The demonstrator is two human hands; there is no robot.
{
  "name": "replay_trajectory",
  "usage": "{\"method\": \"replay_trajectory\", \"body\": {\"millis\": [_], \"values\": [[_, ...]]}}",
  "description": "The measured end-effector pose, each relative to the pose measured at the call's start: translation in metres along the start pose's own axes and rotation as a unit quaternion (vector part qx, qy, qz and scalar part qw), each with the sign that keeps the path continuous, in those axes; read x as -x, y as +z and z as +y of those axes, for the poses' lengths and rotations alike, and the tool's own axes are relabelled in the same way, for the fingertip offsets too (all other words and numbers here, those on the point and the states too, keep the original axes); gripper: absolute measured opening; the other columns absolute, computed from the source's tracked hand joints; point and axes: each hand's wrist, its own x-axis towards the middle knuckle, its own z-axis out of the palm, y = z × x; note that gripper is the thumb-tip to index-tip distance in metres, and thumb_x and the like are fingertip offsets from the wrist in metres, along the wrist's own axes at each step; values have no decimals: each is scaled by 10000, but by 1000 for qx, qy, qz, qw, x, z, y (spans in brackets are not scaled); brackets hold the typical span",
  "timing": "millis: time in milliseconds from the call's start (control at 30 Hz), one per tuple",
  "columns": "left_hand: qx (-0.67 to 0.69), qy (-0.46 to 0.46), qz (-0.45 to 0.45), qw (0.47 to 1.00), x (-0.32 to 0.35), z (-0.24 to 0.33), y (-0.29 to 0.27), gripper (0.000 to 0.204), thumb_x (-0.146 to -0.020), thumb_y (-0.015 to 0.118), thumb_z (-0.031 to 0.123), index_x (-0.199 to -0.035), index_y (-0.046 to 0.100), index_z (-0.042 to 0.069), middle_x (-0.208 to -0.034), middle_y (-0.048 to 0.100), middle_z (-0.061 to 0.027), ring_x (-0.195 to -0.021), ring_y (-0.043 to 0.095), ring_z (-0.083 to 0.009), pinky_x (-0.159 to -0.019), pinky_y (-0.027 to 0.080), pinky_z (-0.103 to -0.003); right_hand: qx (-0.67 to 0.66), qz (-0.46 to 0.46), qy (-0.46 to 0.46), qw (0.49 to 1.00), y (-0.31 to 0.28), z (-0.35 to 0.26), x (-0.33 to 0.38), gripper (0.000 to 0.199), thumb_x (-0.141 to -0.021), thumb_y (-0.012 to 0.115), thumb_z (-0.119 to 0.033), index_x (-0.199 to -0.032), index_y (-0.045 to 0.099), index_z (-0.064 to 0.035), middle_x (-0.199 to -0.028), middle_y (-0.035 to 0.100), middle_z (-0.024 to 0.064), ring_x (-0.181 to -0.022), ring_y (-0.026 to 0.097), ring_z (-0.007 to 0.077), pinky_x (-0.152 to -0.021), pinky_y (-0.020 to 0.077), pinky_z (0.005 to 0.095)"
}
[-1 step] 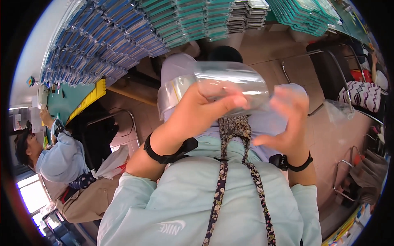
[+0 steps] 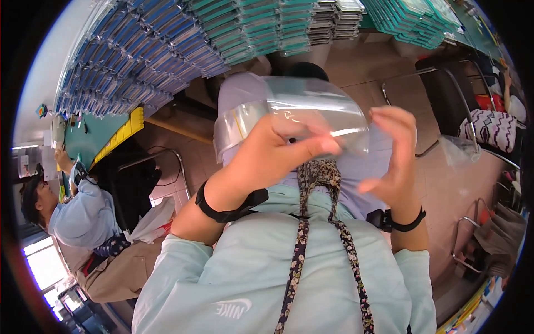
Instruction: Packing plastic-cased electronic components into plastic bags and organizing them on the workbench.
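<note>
Your left hand is gripping a clear plastic sheet: the thumb lies on the near side of it, and the other fingers show behind, through the plastic. This sheet is bent in a curve and is held above your lap, between your two hands. Your right hand is open, with thumb and fingers well apart and nothing between them. It is just beside the right edge of the sheet, but I cannot tell if a fingertip touches it. Another clear plastic piece lies over your left leg. In front of you there are stacks of blue flat packs and green flat packs. At your left, a co-worker in a light blue top sits near a green table
</note>
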Motion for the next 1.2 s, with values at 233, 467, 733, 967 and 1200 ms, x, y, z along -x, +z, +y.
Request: {"method": "replay_trajectory", "body": {"millis": [233,467,733,967,1200], "values": [[-139,69,-116,981,-11,-4,12,92,-724,727,27,-801,676,26,-755,618,-55,-716,563,-183,-650,435,-288,-476,-101,288,825,-10,-2,-9,475,-854,631,-350,-1162,533,-2,-1099,570,82,-1062,517,177,-876,421,300],[-151,-9,-127,980,-19,-17,15,61,-751,688,12,-803,657,5,-778,637,-57,-748,576,-180,-705,443,-288,-402,-18,355,843,-30,-7,-23,68,-821,638,-59,-848,654,1,-810,591,31,-761,520,95,-676,399,233],[-138,83,-44,986,-19,-24,12,218,-774,651,-8,-975,569,-1,-974,549,-95,-900,561,-186,-794,431,-291,-300,60,208,929,-23,-5,-19,156,-723,717,13,-687,570,-22,-656,503,10,-609,439,87,-539,335,240],[-209,196,121,951,-6,-20,8,368,-743,709,27,-1015,463,55,-971,449,-72,-975,516,-179,-779,400,-266,-111,74,131,982,-16,-12,-24,254,-718,709,22,-628,480,-38,-534,407,30,-464,372,125,-421,251,262],[-281,185,-19,942,-9,-4,22,721,-723,771,175,-1281,349,-4,-1216,408,-140,-1102,466,-263,-902,420,-320,6,10,46,999,16,-15,-29,166,-725,688,-30,-745,523,-30,-694,502,59,-551,493,228,-456,373,313]]}}
